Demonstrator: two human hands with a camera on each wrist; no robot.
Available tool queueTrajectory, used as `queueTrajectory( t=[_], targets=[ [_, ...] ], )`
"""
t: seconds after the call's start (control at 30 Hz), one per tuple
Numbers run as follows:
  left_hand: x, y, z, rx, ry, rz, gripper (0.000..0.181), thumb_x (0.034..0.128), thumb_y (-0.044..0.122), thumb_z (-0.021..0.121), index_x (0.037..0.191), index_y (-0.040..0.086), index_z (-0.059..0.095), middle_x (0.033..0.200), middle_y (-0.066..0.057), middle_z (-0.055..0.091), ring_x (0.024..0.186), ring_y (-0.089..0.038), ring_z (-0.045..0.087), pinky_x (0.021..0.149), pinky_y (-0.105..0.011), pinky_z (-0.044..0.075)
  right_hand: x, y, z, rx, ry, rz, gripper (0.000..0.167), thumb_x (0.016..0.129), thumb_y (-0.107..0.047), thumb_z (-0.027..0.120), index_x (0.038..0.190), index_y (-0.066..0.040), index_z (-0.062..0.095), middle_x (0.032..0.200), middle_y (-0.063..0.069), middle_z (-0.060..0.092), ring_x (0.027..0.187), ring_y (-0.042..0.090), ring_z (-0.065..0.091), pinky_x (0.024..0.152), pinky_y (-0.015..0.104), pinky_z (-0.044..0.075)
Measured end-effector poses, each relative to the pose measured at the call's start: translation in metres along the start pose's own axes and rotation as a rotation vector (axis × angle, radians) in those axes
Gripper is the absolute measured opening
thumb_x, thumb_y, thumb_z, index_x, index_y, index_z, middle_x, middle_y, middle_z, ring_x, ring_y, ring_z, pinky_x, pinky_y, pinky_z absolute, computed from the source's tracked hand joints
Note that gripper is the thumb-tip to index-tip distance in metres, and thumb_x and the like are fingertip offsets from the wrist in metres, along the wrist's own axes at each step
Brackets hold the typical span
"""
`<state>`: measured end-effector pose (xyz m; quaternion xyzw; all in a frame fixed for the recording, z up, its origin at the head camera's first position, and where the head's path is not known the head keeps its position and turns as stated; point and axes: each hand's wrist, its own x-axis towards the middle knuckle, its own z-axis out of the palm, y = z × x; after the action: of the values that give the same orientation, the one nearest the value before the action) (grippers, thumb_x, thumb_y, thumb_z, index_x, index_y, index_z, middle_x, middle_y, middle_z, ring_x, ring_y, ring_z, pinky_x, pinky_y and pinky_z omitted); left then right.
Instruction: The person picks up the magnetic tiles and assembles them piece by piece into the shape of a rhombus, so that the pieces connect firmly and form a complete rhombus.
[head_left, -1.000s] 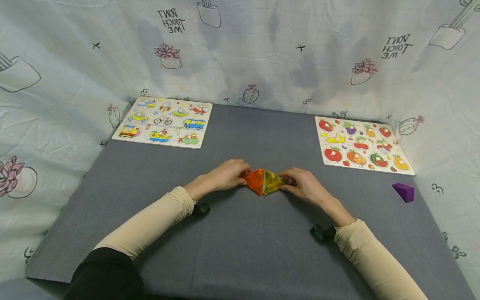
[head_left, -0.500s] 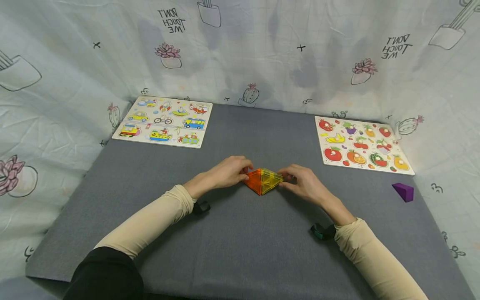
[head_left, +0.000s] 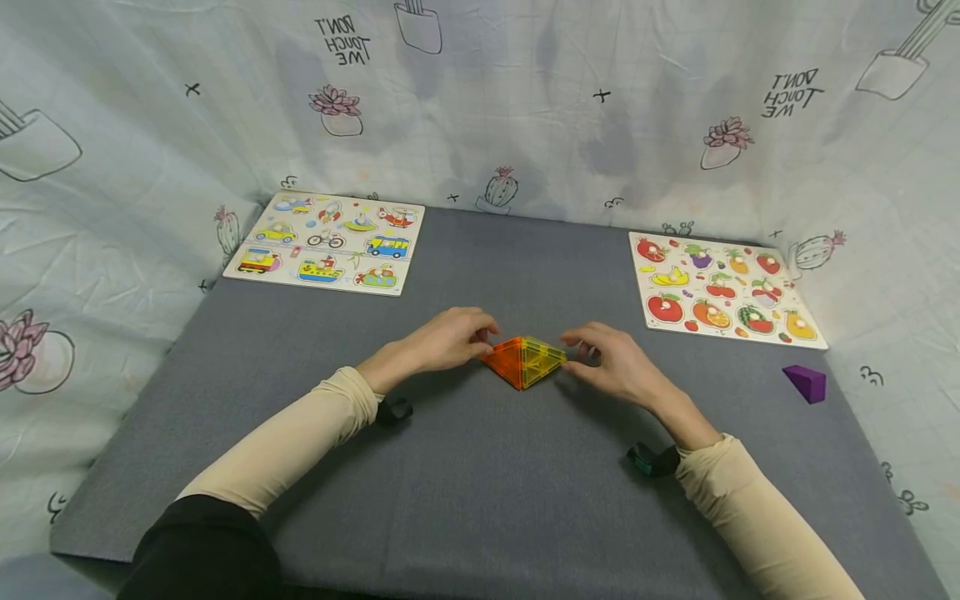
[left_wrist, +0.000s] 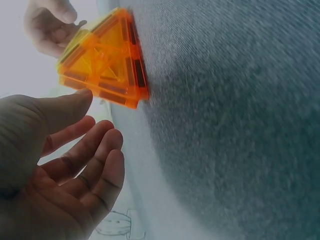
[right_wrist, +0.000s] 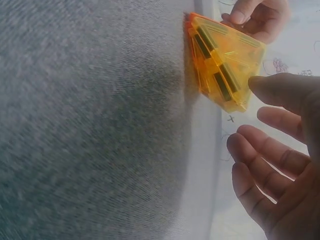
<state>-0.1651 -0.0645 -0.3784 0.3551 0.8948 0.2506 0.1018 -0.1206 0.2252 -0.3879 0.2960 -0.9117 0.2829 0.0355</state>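
Note:
Translucent triangular magnetic tiles stand mid-table, orange ones (head_left: 504,362) on the left and yellow ones (head_left: 542,362) on the right. Their edges meet in one pointed, faceted shape, and dark magnets show along the frames. At the orange end is my left hand (head_left: 453,337), thumb at the tile's edge and other fingers loosely bent. My right hand (head_left: 615,360) is beside the yellow corner, its fingers relaxed and spread. In the right wrist view, my thumb (right_wrist: 280,90) lies close to the yellow tile (right_wrist: 235,50); whether it touches, I cannot tell.
A vehicle puzzle board (head_left: 326,243) lies at the back left and a fruit puzzle board (head_left: 726,290) at the back right. A purple wedge-shaped block (head_left: 808,383) sits near the right edge of the grey table (head_left: 480,492). A printed curtain (head_left: 465,100) hangs behind.
The narrow gap between the orange and yellow pieces has closed, and they now meet. Both hands have loosened their fingers and drawn slightly outward from the tiles.

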Motion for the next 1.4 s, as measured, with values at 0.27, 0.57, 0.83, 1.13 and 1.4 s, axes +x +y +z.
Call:
queueTrajectory(
  t=[0.27, 0.57, 0.83, 1.13, 1.4],
  targets=[
    [-0.003, -0.005, -0.002, 0.003, -0.018, -0.037, 0.03, 0.0924, 0.017, 0.068, 0.12, 0.005, 0.067, 0.104, -0.007, 0.066, 0.094, -0.018, 0.063, 0.081, -0.033, 0.053, 0.001, 0.0, -0.001, 0.013, -0.002, 0.015, 0.038, 0.087, -0.016, 0.074, 0.122, -0.005, 0.065, 0.109, 0.012, 0.067, 0.089, 0.02, 0.063, 0.074, 0.042, 0.054],
    [0.001, -0.003, 0.004, 0.095, -0.107, -0.029, 0.037, 0.0896, 0.023, 0.072, 0.122, 0.007, 0.065, 0.108, -0.008, 0.064, 0.094, -0.019, 0.061, 0.081, -0.036, 0.052, 0.001, -0.003, 0.005, -0.02, -0.001, -0.008, 0.037, 0.086, -0.017, 0.075, 0.12, -0.006, 0.067, 0.108, 0.009, 0.066, 0.086, 0.018, 0.062, 0.069, 0.037, 0.052],
    [0.003, -0.002, 0.009, 0.132, -0.113, -0.008, 0.033, 0.0887, 0.024, 0.073, 0.117, 0.008, 0.067, 0.106, -0.008, 0.064, 0.093, -0.019, 0.06, 0.081, -0.035, 0.051, 0.002, -0.004, 0.007, -0.012, -0.001, 0.004, 0.034, 0.086, -0.019, 0.075, 0.118, -0.009, 0.068, 0.109, 0.005, 0.066, 0.087, 0.018, 0.063, 0.07, 0.036, 0.053],
    [0.003, -0.001, 0.01, 0.157, -0.118, 0.009, 0.035, 0.088, 0.024, 0.074, 0.118, 0.007, 0.067, 0.107, -0.009, 0.064, 0.094, -0.019, 0.06, 0.082, -0.035, 0.051, 0.003, -0.005, 0.01, -0.011, -0.001, 0.0, 0.034, 0.085, -0.018, 0.077, 0.117, -0.012, 0.069, 0.108, 0.005, 0.067, 0.085, 0.017, 0.063, 0.068, 0.031, 0.051],
    [0.003, -0.001, 0.012, 0.177, -0.117, 0.022, 0.036, 0.0862, 0.021, 0.076, 0.118, 0.006, 0.067, 0.106, -0.009, 0.064, 0.09, -0.018, 0.058, 0.08, -0.035, 0.05, 0.003, -0.005, 0.011, -0.02, 0.006, -0.007, 0.035, 0.083, -0.018, 0.078, 0.117, -0.012, 0.069, 0.108, 0.005, 0.067, 0.084, 0.017, 0.063, 0.067, 0.031, 0.05]
  ],
)
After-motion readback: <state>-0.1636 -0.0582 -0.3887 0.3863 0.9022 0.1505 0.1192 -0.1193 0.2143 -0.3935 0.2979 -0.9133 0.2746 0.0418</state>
